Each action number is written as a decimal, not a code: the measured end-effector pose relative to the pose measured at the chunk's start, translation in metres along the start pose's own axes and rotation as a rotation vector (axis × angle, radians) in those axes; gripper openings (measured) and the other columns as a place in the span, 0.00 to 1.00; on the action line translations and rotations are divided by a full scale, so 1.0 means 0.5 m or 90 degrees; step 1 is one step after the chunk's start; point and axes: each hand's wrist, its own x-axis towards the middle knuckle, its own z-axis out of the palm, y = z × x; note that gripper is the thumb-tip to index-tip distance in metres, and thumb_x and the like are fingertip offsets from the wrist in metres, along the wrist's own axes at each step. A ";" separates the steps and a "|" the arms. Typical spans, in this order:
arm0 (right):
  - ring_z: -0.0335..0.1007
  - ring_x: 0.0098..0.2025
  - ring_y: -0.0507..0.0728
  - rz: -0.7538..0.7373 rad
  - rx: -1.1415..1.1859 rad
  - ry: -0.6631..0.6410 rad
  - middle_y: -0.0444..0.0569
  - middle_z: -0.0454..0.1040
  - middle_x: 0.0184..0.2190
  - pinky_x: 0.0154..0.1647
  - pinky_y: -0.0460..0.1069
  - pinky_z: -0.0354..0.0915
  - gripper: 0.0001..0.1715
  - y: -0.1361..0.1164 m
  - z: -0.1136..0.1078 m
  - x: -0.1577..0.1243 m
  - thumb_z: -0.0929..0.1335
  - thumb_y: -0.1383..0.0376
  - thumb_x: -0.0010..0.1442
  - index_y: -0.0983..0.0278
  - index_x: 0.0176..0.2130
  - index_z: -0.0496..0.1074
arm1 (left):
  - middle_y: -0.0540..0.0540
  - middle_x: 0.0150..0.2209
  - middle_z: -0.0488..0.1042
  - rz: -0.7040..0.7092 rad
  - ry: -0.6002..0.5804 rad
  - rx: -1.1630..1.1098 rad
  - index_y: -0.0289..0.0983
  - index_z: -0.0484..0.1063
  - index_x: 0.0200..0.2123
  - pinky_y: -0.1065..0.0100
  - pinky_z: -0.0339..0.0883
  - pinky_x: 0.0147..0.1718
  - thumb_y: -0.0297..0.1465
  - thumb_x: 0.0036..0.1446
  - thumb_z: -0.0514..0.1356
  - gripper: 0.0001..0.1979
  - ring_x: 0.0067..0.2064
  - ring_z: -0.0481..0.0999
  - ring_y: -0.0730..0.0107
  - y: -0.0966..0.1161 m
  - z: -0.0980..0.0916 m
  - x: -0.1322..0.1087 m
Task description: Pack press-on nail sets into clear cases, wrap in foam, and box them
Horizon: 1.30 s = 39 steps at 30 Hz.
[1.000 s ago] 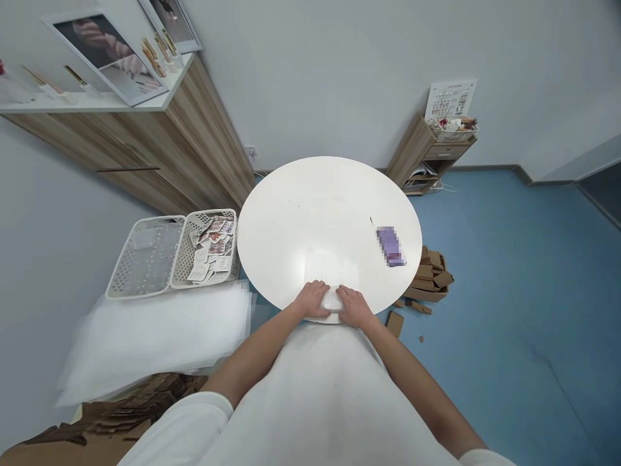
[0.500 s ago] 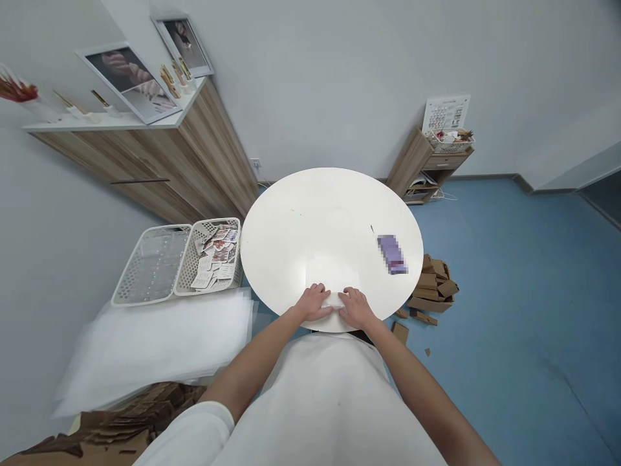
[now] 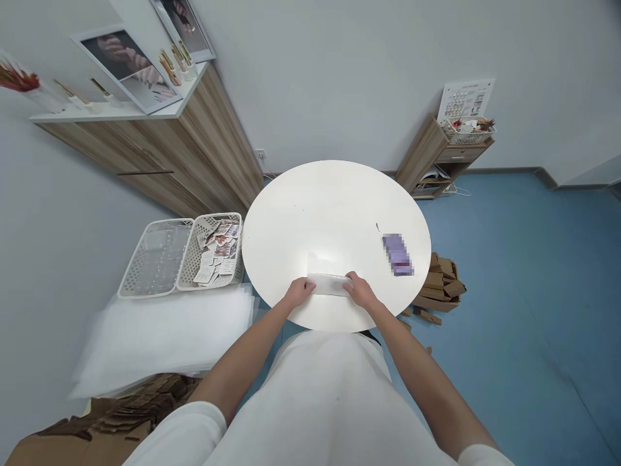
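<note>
A long, narrow white folded piece [image 3: 330, 283] lies on the near part of the round white table [image 3: 330, 213]. My left hand [image 3: 299, 291] grips its left end with curled fingers. Its right end is gripped by my right hand [image 3: 359, 290], fingers also curled. Beyond it a thin clear sheet [image 3: 326, 262] lies flat on the table. A blurred purple object [image 3: 398, 254] rests on the table's right side, apart from both hands.
Two white perforated baskets [image 3: 158, 255] stand left of the table, one holding several small printed cards [image 3: 218, 252]. A stack of white foam sheets [image 3: 160, 336] lies below them. Cardboard pieces [image 3: 439, 285] lie on the blue floor at right. Wooden cabinets stand along the wall.
My hands have moved apart from the middle of the white piece to its two ends, and the piece now shows as a long strip. The camera has shifted slightly.
</note>
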 end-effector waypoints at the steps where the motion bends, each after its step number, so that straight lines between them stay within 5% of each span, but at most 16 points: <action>1: 0.65 0.40 0.56 0.006 0.009 0.011 0.50 0.70 0.40 0.37 0.48 0.57 0.18 0.002 0.002 0.008 0.59 0.61 0.58 0.62 0.48 0.59 | 0.49 0.22 0.65 -0.006 0.002 0.005 0.37 0.62 0.20 0.70 0.55 0.25 0.39 0.53 0.49 0.15 0.26 0.66 0.69 -0.001 0.003 0.004; 9: 0.60 0.48 0.59 0.046 -0.033 0.071 0.53 0.66 0.45 0.45 0.51 0.55 0.20 0.008 0.027 0.050 0.60 0.62 0.57 0.62 0.50 0.62 | 0.47 0.29 0.69 -0.087 0.038 0.056 0.37 0.65 0.30 0.69 0.57 0.27 0.31 0.50 0.52 0.05 0.31 0.68 0.66 0.013 0.016 0.010; 14: 0.52 0.55 0.63 0.106 0.019 0.188 0.54 0.57 0.54 0.51 0.55 0.53 0.32 0.025 0.045 0.028 0.62 0.57 0.53 0.62 0.56 0.54 | 0.38 0.52 0.62 0.029 0.185 0.196 0.36 0.55 0.53 0.60 0.57 0.45 0.27 0.49 0.53 0.26 0.51 0.61 0.56 0.041 0.030 -0.013; 19: 0.49 0.58 0.63 0.211 0.208 0.180 0.57 0.53 0.56 0.54 0.55 0.53 0.40 0.059 0.062 -0.020 0.63 0.55 0.51 0.66 0.59 0.47 | 0.43 0.60 0.51 0.237 0.082 0.227 0.43 0.54 0.55 0.56 0.49 0.52 0.29 0.51 0.53 0.26 0.57 0.53 0.55 0.083 0.061 -0.027; 25: 0.58 0.53 0.60 0.304 0.479 0.148 0.58 0.55 0.55 0.46 0.51 0.62 0.46 0.042 0.057 -0.005 0.67 0.57 0.46 0.63 0.59 0.45 | 0.44 0.61 0.49 0.167 -0.010 0.182 0.46 0.54 0.55 0.54 0.51 0.50 0.29 0.51 0.54 0.26 0.57 0.54 0.53 0.088 0.088 -0.021; 32: 0.68 0.33 0.55 0.289 0.599 0.053 0.51 0.71 0.36 0.26 0.46 0.62 0.19 0.025 0.042 -0.007 0.65 0.58 0.46 0.65 0.38 0.66 | 0.45 0.62 0.47 0.179 -0.044 0.147 0.46 0.53 0.56 0.53 0.49 0.52 0.30 0.51 0.54 0.28 0.58 0.51 0.52 0.074 0.084 -0.041; 39: 0.64 0.25 0.50 0.177 0.554 0.047 0.45 0.70 0.26 0.25 0.45 0.61 0.15 0.011 0.059 -0.055 0.61 0.57 0.49 0.64 0.33 0.65 | 0.45 0.61 0.48 0.314 -0.090 0.179 0.46 0.52 0.57 0.55 0.46 0.53 0.30 0.49 0.56 0.31 0.59 0.52 0.55 0.074 0.084 -0.071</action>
